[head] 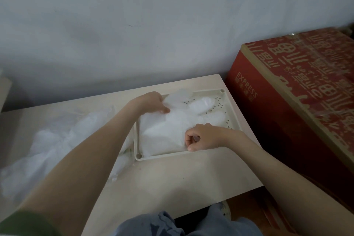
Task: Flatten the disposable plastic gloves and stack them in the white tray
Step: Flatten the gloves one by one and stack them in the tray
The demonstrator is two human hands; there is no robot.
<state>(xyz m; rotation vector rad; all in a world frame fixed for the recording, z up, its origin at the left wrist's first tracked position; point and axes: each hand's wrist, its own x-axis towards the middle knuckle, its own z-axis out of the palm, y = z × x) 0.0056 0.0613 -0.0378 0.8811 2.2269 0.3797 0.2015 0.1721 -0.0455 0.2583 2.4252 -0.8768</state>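
Note:
A white perforated tray (pixel 232 110) lies on the pale table, right of centre. Inside it lies a stack of translucent plastic gloves (pixel 164 132), fingers pointing to the tray's far right. My left hand (pixel 153 102) pinches the top glove at the tray's far left edge. My right hand (pixel 203 137) has its fingers curled and pinches the glove's cuff near the tray's front edge. A loose heap of crumpled gloves (pixel 51 147) covers the table to the left of the tray, partly hidden by my left forearm.
A large red cardboard box (pixel 298 90) stands right beside the table, taller than the tabletop. A grey wall runs close behind the table (pixel 172 176). My knees in blue jeans (pixel 162 224) sit below the table's front edge.

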